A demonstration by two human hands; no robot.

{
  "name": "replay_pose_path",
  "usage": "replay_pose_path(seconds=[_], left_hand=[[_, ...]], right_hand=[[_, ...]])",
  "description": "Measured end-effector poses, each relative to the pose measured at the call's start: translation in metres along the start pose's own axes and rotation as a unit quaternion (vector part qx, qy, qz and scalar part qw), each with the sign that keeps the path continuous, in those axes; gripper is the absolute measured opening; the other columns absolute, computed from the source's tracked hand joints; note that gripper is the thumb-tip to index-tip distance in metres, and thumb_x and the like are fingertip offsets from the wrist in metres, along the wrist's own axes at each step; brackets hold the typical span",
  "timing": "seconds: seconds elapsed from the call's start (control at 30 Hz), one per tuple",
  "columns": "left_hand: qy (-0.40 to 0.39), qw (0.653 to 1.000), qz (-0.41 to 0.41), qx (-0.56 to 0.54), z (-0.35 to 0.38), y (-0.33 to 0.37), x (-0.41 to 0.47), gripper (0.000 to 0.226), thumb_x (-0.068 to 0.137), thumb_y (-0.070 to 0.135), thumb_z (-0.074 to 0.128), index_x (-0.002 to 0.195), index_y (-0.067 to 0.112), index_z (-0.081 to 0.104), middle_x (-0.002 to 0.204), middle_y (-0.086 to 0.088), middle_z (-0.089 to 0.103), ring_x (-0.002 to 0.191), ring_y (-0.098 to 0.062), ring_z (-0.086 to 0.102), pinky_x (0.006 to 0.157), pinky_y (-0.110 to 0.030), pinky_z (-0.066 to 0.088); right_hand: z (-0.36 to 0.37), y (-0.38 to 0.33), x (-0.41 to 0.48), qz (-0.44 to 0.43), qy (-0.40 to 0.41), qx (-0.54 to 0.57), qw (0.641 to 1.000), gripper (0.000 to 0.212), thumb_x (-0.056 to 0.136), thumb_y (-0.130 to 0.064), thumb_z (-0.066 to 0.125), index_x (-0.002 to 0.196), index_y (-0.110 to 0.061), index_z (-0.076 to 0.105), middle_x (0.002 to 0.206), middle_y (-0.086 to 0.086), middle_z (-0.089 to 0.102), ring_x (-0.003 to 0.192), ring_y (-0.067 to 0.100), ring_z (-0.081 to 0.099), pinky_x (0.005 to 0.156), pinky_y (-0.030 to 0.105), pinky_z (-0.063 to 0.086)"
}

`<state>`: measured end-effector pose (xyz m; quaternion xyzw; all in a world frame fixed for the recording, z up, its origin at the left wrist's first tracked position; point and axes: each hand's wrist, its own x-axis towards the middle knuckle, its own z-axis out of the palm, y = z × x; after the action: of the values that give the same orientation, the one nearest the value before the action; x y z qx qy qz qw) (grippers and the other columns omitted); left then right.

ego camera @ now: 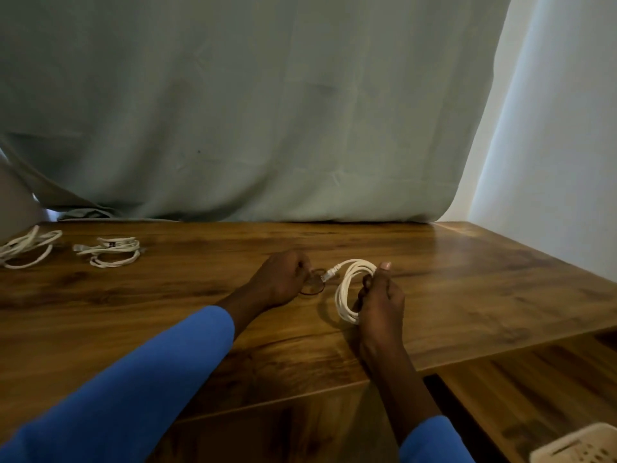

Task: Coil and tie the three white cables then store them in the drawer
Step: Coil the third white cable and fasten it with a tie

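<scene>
3 white cables show on the wooden table (467, 262): a loose cable (26, 247) at the far left edge of the frame, a tied bundle (110, 250) just right of it with a dark wrap across its top, and the coiled cable (347, 314) at centre, which we hold upright. Our right hand (380, 295) grips that coil, fingers curled round its right side and thumb raised at the top, so the loops sit stacked together. Our left hand (283, 279), just left of it, has its fingers curled and seems to pinch a thin dark band (312, 283) lying against the table; the coil's plug (330, 274) pokes out over that band. We judge the step in hand to be tying this coil, the 2nd of 3 by our reckoning. To do it well we should grip firmly so no loop slips, stretch the band open, pass it over the plug end to the middle of the loops, and double it if slack. The plug could snag the band, so we tuck it flat first. At lower right sit a lower wooden surface (534, 389) and a white basket (581, 446); whether that surface is the drawer we cannot tell.
</scene>
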<state>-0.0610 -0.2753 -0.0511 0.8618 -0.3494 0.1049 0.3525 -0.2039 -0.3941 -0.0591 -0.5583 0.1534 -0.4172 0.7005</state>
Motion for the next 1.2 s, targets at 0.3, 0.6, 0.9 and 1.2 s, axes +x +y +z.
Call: replay_pose_path(seconds=[0.3,0.6,0.9,1.2], left_hand=[[0.136,0.973,0.061,-0.176,-0.097,-0.050,-0.064,0.009,0.105,0.025,0.058,0.096,0.026,0.062,0.071,0.002,0.062,0.061,-0.007,0.054,0.059,-0.027,0.044],[0.263,0.964,0.047,0.012,-0.135,-0.120,-0.056,0.017,0.106,0.027,0.055,0.099,0.023,0.069,0.081,0.006,0.069,0.072,-0.012,0.064,0.065,-0.039,0.050],[0.335,0.936,0.024,0.102,-0.163,-0.163,-0.050,0.017,0.106,0.021,0.054,0.102,0.017,0.070,0.087,0.000,0.070,0.076,-0.017,0.064,0.064,-0.031,0.043],[0.317,0.947,0.046,-0.036,-0.152,-0.149,-0.047,0.016,0.103,0.025,0.062,0.100,0.019,0.076,0.077,0.010,0.070,0.072,-0.006,0.065,0.064,-0.027,0.051]], right_hand=[[0.032,0.012,-0.017,-0.072,-0.272,-0.152,0.947,0.052,0.100,-0.058,0.042,0.066,-0.024,0.060,0.054,-0.008,0.056,0.053,0.010,0.051,0.058,0.034,0.041],[0.172,0.040,-0.023,0.042,-0.366,-0.122,0.922,0.057,0.108,-0.050,0.040,0.073,-0.010,0.058,0.054,0.001,0.051,0.045,0.010,0.046,0.050,0.025,0.039],[0.207,0.058,-0.023,0.068,-0.367,-0.052,0.926,0.060,0.095,-0.064,0.047,0.081,-0.008,0.063,0.077,0.023,0.053,0.069,0.035,0.047,0.062,0.035,0.037],[0.202,0.048,-0.029,-0.011,-0.427,-0.092,0.899,0.058,0.108,-0.047,0.041,0.070,-0.005,0.054,0.054,0.007,0.044,0.045,0.017,0.038,0.046,0.024,0.032]])
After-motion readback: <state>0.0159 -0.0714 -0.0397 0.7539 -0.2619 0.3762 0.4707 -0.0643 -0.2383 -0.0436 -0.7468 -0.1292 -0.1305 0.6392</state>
